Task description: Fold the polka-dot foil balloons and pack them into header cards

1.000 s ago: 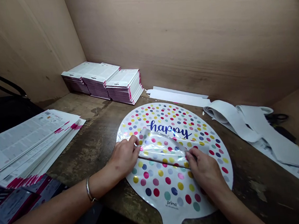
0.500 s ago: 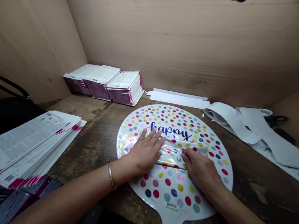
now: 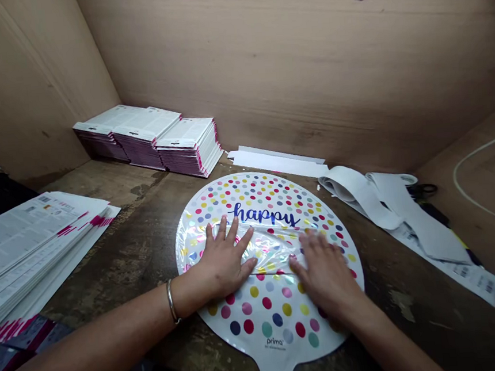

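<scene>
A round white foil balloon with coloured dots and the blue word "happy" lies flat on the wooden table. A folded, shiny piece of foil lies across its middle. My left hand presses flat on the left part of this fold, fingers spread. On the right part rests my right hand, also flat with its fingers stretched out. Neither hand grips anything. A bangle is on my left wrist.
A spread stack of printed cards lies at the left. Three piles of pink-edged cards stand at the back by the wall. White paper strips and scissors lie at the right. A white cable loops at the far right.
Both hands went from pinching the ends of the folded foil to lying flat on it. The fold is now pressed down against the balloon. The view shifted slightly right.
</scene>
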`<control>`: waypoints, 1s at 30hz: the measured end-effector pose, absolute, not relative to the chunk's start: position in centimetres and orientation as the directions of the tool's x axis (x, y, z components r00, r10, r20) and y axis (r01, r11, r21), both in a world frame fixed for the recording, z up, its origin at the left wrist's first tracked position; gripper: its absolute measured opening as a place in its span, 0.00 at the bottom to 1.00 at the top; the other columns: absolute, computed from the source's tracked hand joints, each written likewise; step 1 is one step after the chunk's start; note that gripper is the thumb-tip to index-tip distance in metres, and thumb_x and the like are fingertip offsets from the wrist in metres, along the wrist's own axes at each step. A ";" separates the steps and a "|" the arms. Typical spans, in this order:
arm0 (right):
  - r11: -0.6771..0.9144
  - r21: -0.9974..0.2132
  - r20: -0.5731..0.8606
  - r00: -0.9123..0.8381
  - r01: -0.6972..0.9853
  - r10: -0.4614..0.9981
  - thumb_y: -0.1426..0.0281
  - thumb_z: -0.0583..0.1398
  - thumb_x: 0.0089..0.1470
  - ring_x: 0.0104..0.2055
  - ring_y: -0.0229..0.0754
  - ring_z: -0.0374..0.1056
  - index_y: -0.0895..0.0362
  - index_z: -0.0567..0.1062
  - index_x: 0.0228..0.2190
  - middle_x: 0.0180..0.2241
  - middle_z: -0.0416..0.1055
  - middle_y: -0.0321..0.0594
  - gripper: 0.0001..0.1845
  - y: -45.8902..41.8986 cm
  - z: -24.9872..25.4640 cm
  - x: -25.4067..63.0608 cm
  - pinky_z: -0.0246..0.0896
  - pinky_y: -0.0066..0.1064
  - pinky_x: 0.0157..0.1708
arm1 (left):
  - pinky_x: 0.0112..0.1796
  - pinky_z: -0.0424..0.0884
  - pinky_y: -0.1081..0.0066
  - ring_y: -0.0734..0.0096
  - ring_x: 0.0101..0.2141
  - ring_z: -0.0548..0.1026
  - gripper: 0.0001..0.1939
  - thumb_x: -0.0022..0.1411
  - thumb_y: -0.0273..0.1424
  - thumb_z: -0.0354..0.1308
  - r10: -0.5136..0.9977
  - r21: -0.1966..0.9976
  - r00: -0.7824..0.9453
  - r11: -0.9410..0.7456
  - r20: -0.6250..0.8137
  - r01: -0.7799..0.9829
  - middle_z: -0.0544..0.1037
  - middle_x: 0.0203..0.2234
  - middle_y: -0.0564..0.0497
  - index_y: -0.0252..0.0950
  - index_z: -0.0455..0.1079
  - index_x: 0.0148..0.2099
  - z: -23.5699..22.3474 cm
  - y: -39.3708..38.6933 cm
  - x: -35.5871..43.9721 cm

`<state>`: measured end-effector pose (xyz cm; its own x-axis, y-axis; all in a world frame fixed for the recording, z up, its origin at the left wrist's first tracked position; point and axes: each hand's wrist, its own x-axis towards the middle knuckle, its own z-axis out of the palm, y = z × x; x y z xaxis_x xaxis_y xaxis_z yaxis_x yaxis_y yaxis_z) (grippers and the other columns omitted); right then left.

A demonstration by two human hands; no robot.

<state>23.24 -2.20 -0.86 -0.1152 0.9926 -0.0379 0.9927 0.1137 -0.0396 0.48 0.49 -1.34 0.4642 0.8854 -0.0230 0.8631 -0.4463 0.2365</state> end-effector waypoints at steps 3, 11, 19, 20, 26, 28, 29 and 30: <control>0.134 -0.052 0.101 -0.128 0.990 0.987 0.58 0.46 0.59 0.64 0.59 0.42 0.67 0.63 0.56 0.62 0.50 0.57 0.31 -0.8 0.6 25.4 0.41 0.53 0.59 | 0.55 0.35 0.37 0.40 0.63 0.33 0.32 0.64 0.48 0.42 0.886 0.249 0.462 -0.443 -0.023 0.861 0.41 0.65 0.38 0.42 0.45 0.66 -1.3 0.5 0.5; 0.238 -0.337 -0.184 -0.312 0.911 0.932 0.62 0.63 0.45 0.43 0.49 0.66 0.56 0.70 0.45 0.43 0.71 0.46 0.25 7.1 3.2 19.7 0.61 0.38 0.41 | 0.56 0.35 0.40 0.41 0.63 0.35 0.33 0.63 0.48 0.45 0.886 0.245 0.463 -0.450 0.007 0.859 0.42 0.65 0.41 0.44 0.46 0.66 -1.9 0.6 0.3; 0.093 -0.494 -0.475 -0.358 0.865 0.804 0.70 0.66 0.35 0.22 0.37 0.62 0.56 0.73 0.17 0.18 0.68 0.33 0.06 9.4 4.7 20.2 0.54 0.27 0.22 | 0.56 0.38 0.40 0.40 0.63 0.39 0.38 0.60 0.49 0.50 0.884 0.242 0.461 -0.464 0.071 0.852 0.44 0.65 0.39 0.40 0.44 0.67 -1.2 0.5 0.1; 0.065 -0.526 -0.469 -0.353 0.848 0.809 0.68 0.65 0.38 0.23 0.36 0.62 0.56 0.72 0.18 0.18 0.69 0.32 0.06 8.8 4.6 20.3 0.54 0.26 0.23 | 0.56 0.39 0.41 0.40 0.62 0.39 0.41 0.58 0.49 0.53 0.869 0.241 0.482 -0.495 0.112 0.835 0.45 0.64 0.38 0.39 0.44 0.67 -0.8 0.3 0.0; -0.155 -0.636 -0.459 -0.209 0.756 0.863 0.60 0.49 0.56 0.26 0.39 0.69 0.58 0.72 0.34 0.29 0.75 0.42 0.17 3.9 2.5 20.0 0.63 0.28 0.25 | 0.48 0.65 0.61 0.57 0.49 0.66 0.21 0.62 0.29 0.53 0.679 0.250 0.682 -0.734 0.272 0.631 0.69 0.49 0.42 0.36 0.61 0.57 0.0 -1.0 -1.0; -0.193 -0.622 -0.456 -0.150 0.759 0.877 0.58 0.51 0.55 0.29 0.43 0.71 0.59 0.72 0.37 0.32 0.75 0.46 0.19 2.0 2.6 20.3 0.65 0.31 0.26 | 0.41 0.68 0.67 0.64 0.41 0.70 0.14 0.63 0.26 0.49 0.675 0.300 0.705 -0.734 0.218 0.609 0.73 0.41 0.46 0.36 0.67 0.50 -0.2 -1.1 -1.6; -0.161 -0.607 -0.409 -0.132 0.778 0.903 0.58 0.53 0.53 0.32 0.46 0.71 0.58 0.72 0.41 0.35 0.75 0.48 0.20 1.0 2.9 20.6 0.66 0.34 0.29 | 0.39 0.68 0.68 0.65 0.39 0.71 0.13 0.63 0.26 0.49 0.673 0.327 0.714 -0.731 0.195 0.599 0.73 0.39 0.47 0.37 0.68 0.48 -0.3 -1.1 -1.9; -0.081 -0.585 -0.333 -0.148 0.807 0.931 0.58 0.55 0.52 0.38 0.49 0.71 0.57 0.70 0.46 0.41 0.74 0.49 0.23 0.0 3.2 21.0 0.66 0.38 0.34 | 0.39 0.68 0.69 0.65 0.38 0.70 0.12 0.62 0.26 0.50 0.670 0.348 0.719 -0.728 0.182 0.590 0.73 0.38 0.47 0.37 0.69 0.46 -0.4 -1.2 -2.2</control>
